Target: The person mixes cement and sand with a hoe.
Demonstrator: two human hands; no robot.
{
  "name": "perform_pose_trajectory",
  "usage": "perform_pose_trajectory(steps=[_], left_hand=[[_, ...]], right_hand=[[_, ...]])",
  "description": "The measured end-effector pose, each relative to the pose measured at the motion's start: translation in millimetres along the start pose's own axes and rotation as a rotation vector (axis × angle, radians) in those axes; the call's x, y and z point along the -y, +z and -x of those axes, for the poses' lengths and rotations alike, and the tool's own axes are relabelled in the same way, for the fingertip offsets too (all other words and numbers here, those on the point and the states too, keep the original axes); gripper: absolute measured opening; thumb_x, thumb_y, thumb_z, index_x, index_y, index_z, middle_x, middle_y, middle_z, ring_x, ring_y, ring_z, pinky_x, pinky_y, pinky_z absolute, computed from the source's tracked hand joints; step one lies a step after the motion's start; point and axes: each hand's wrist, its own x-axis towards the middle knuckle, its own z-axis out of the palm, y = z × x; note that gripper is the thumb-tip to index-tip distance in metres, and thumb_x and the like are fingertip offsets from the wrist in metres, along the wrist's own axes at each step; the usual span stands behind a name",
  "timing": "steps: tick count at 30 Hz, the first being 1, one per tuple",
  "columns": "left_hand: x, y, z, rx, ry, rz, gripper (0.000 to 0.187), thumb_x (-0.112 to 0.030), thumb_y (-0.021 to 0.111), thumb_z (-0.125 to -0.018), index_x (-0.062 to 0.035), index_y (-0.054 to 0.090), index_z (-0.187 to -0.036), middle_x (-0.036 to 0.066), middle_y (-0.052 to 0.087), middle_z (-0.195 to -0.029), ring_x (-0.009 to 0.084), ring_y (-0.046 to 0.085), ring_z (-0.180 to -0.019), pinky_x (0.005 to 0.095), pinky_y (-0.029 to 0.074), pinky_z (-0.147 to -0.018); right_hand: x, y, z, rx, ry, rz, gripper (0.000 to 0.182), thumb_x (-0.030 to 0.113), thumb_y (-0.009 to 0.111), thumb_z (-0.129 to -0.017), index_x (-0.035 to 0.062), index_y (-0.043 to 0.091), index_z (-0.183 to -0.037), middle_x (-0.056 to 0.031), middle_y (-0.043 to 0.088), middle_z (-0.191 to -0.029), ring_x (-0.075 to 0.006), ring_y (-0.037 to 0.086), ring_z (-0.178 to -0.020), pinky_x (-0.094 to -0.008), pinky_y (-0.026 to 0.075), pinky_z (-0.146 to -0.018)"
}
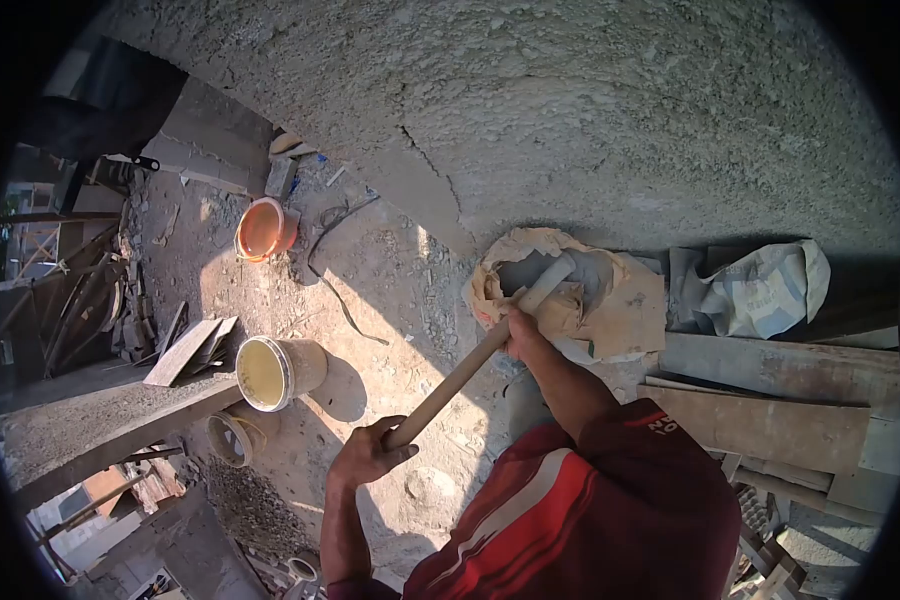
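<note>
A long wooden handle (pixel 455 390) runs slantwise between my hands. My left hand (pixel 362 455) is closed round its lower end, the thumb stretched out to the side. Farther up, my right hand (pixel 521 332) grips the shaft close to a torn brown paper bag (pixel 625 315). Grey powder (pixel 598 268) shows in the bag's opening. The handle's dusty upper end lies over that opening, and whatever head the tool has is hidden or cannot be made out.
A rough plastered wall (pixel 610 130) rises beside the bag. On the dusty ground stand an orange bucket (pixel 288 230) and a white bucket (pixel 305 368) holding yellowish liquid. A white sack (pixel 775 290) and wooden planks (pixel 770 425) lie at right. A dark hose (pixel 338 295) crosses the floor.
</note>
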Motion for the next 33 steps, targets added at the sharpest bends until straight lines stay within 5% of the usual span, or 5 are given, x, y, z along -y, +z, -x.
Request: perform_pose_trajectory(steps=[4, 6, 8, 12, 33], left_hand=[[22, 23, 13, -0.188, 0.038, 0.597, 0.047, -0.018, 0.075, -0.077, -0.0036, 0.056, -0.117, 0.006, 0.065, -0.085, 0.0104, 0.057, -0.075, 0.0235, 0.045, -0.067], [17, 41, 19, -0.406, 0.11, 0.759, 0.04, -0.022, 0.074, -0.078, -0.0037, 0.058, -0.11, 0.005, 0.063, -0.084, 0.007, 0.054, -0.07, 0.0206, 0.042, -0.063], [12, 65, 10, -0.62, 0.078, 0.783, 0.025, -0.021, 0.07, -0.081, -0.004, 0.061, -0.097, 0.002, 0.061, -0.081, 0.0072, 0.052, -0.069, 0.0209, 0.042, -0.062], [-13, 76, -10, -0.902, 0.108, 0.728, 0.017, -0.02, 0.063, -0.086, -0.0037, 0.059, -0.086, 0.001, 0.058, -0.071, 0.0062, 0.049, -0.061, 0.0216, 0.039, -0.055], [-5, 111, -42, -0.979, 0.145, 0.604, 0.068, -0.037, 0.058, -0.089, 0.0018, 0.029, -0.136, 0.018, 0.044, -0.126, 0.014, 0.051, -0.078, 0.0302, 0.045, -0.061]], right_hand=[[0, -12, 5, -0.073, -0.206, 0.684, 0.056, 0.044, 0.063, -0.079, 0.0015, 0.047, -0.112, -0.0128, 0.052, -0.098, -0.0283, 0.055, -0.085, -0.0449, 0.048, -0.068], [6, 0, 94, -0.417, -0.947, 1.508, 0.071, 0.055, 0.067, -0.072, 0.0001, 0.049, -0.113, -0.014, 0.051, -0.107, -0.0307, 0.051, -0.101, -0.0461, 0.045, -0.075], [16, 9, 151, 0.136, -1.661, 1.605, 0.073, 0.055, 0.071, -0.067, -0.0002, 0.051, -0.111, -0.0152, 0.049, -0.112, -0.0289, 0.046, -0.11, -0.0467, 0.042, -0.078], [-16, 57, 178, 0.856, -1.699, 1.589, 0.054, 0.047, 0.073, -0.065, 0.004, 0.058, -0.095, -0.0149, 0.057, -0.1, -0.0268, 0.055, -0.098, -0.0455, 0.043, -0.073], [53, 99, 185, 0.51, -1.471, 1.412, 0.04, 0.036, 0.079, -0.062, 0.0045, 0.062, -0.079, -0.0144, 0.063, -0.076, -0.0327, 0.063, -0.075, -0.0396, 0.05, -0.067]])
